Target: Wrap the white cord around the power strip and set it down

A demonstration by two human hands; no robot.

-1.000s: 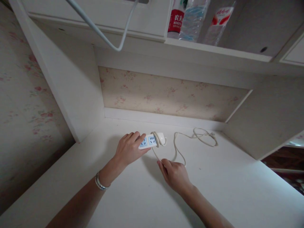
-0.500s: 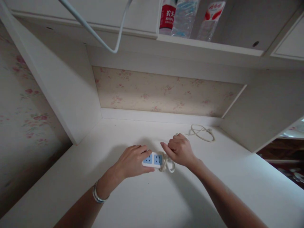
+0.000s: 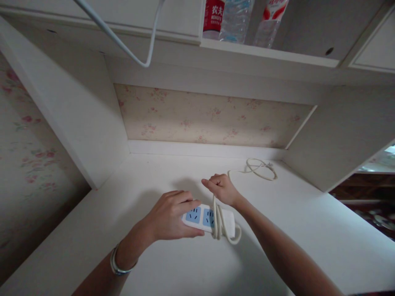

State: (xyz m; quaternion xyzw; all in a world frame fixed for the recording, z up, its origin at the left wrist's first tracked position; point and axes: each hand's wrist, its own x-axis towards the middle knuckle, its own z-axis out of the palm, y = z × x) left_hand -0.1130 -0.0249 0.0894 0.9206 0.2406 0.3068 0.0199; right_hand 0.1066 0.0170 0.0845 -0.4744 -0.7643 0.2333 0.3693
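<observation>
A white power strip (image 3: 228, 218) with blue socket faces is held above the white desk. My left hand (image 3: 174, 216) grips its left end, thumb along the near edge and fingers over the far edge. Several loops of cream cord (image 3: 217, 224) wrap around the strip's right part, and one loop sticks out at the right end. Just beyond the strip, my right hand (image 3: 222, 188) is closed on the cord, which runs taut up from the wraps. From that fist the cord trails to a loose coil (image 3: 262, 169) lying at the back right of the desk.
The white desk (image 3: 173, 263) has side panels left and right. Overhead, a shelf (image 3: 268, 53) bears a red-labelled bottle (image 3: 213, 16) and clear plastic bottles (image 3: 236, 22). A bent pale rod or cable (image 3: 114, 37) hangs at the upper left.
My right hand has moved left and slightly up, drawing the cord across the strip. The strip sits slightly lower, with more of its right end showing. The view has shifted slightly.
</observation>
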